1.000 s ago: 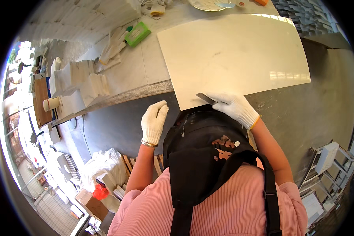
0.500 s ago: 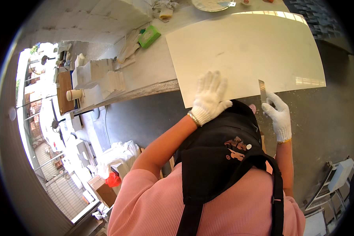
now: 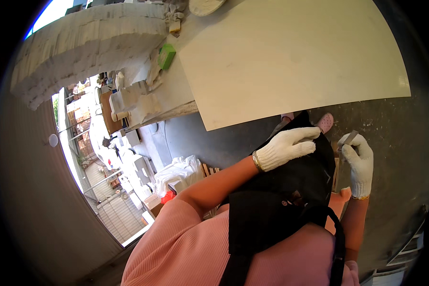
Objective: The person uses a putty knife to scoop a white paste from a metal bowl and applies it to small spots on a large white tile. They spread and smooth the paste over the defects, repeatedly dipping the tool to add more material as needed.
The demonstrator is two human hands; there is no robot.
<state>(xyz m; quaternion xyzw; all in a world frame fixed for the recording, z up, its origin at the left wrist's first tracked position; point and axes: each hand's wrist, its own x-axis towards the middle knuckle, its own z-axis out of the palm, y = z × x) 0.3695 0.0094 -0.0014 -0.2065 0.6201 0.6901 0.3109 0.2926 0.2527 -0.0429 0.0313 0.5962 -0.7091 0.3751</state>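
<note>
While in hand (image 3: 360, 161), blade (image 3: 350, 138) aslant forward-right.

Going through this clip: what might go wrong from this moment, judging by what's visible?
The cream panel overhangs the front edge of the bench, and neither hand is on it, so a bump could shift or chip its corner.

The right hand holds a flat metal blade past that edge; if dropped, it might land near the pink shoe.

The blade might also nick the glove if the grip slips.
</note>
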